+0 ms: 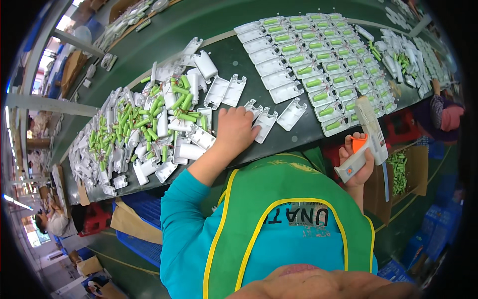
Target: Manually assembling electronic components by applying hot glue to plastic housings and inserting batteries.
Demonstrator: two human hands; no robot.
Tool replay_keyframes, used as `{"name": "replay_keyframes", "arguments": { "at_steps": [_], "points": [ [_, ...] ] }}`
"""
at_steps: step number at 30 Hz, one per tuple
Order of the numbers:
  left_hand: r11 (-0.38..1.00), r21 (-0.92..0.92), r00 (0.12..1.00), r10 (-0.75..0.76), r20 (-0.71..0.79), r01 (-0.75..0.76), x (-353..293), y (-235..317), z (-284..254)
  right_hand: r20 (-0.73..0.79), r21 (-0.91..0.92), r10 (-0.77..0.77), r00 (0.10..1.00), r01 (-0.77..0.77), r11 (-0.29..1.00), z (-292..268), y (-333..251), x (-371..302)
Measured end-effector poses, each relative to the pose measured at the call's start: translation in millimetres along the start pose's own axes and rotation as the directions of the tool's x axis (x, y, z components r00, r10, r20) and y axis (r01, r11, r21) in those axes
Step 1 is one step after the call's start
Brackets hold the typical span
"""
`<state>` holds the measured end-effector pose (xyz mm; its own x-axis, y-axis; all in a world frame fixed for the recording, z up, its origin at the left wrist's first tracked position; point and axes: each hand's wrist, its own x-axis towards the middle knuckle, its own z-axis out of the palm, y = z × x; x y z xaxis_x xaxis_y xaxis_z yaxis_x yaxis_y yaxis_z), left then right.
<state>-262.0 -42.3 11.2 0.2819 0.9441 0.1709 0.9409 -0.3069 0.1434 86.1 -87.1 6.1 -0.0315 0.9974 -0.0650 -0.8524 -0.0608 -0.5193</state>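
My left hand (236, 127) reaches over the dark green table with its fingers curled down on a white plastic shell (253, 108), which it partly hides. Beside my thumb lies another white shell (266, 125), and a third (292, 114) sits a little to the right. In front of my right side, past the table's near edge, my right hand (362, 169) grips the handle of a white glue gun (374, 132) with an orange trigger (359, 143). The glue gun's nozzle end points toward the table. A pale blue glue stick (386, 182) trails from its rear.
Left of my hand is a heap of white shells and green wired cells (144, 119). Rows of shells holding green cells (323, 65) cover the table's far right. A cardboard box (408, 174) of green pieces stands low right; blue crates (142, 219) stand low left. Another person (443, 117) sits right.
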Motion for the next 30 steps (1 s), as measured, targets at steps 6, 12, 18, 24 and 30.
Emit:
{"name": "replay_keyframes", "arguments": {
  "at_steps": [6, 12, 18, 24, 30],
  "points": [
    [0.996, 0.006, 0.996, -0.084, 0.033, 0.084, 2, -14, 1, 0.002, -0.020, -0.022, 1.000, 0.022, 1.000, 4, -1, -4],
    [0.823, -0.533, 0.980, 0.174, -0.094, -0.197, 15, 22, -18, -0.088, -0.012, 0.026, 0.996, -0.027, 1.000, 3, 4, -3],
    [0.867, -0.262, 0.901, 0.434, -0.022, -0.424, 22, 96, 35, -0.042, 0.001, 0.003, 0.999, -0.003, 1.000, 10, 5, -5],
    [0.910, -0.140, 0.920, 0.390, -0.023, -0.389, 26, 82, 33, -0.075, -0.001, -0.037, 0.996, 0.037, 0.999, 7, 0, -6],
    [0.916, -0.117, 0.923, 0.386, -0.003, -0.383, 29, 61, 32, -0.087, 0.005, -0.011, 0.996, 0.011, 1.000, 1, 3, -3]
  ]
}}
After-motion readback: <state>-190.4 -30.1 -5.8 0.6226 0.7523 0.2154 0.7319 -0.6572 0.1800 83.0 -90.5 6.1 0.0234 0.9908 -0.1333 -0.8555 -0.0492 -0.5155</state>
